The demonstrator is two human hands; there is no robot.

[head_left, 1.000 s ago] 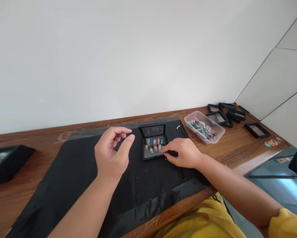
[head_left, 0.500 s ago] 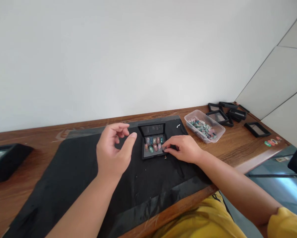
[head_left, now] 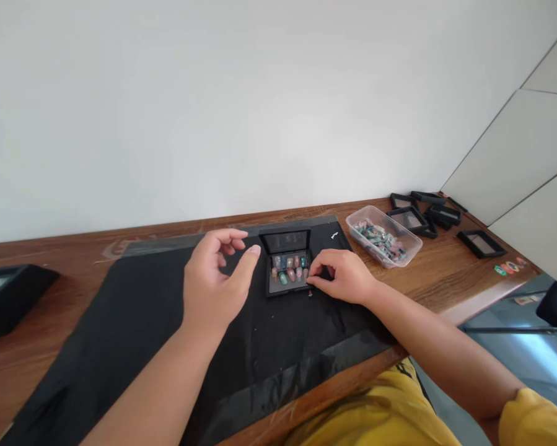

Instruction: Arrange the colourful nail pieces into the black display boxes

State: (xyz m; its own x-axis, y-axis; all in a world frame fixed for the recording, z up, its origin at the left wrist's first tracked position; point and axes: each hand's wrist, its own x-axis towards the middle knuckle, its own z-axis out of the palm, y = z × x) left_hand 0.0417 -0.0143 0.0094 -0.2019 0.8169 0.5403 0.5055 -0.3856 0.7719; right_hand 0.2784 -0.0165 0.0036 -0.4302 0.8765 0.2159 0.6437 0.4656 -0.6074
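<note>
A small black box lies open on a black mat, its lid standing up at the back. Inside are two rows of several coloured press-on nails. My right hand rests on the mat at the box's right edge, fingers curled, fingertips touching the box's near right corner. My left hand hovers just left of the box, fingers loosely curved and apart, holding nothing.
A clear plastic tub of mixed nails sits right of the mat. Several empty black boxes lie beyond it, and a few loose nails near the desk's right edge. Another black box stands at far left. A white wall is behind.
My left hand has drifted right, closer to the box. My right hand has shifted slightly up along the box's right edge, its fingers curling more.
</note>
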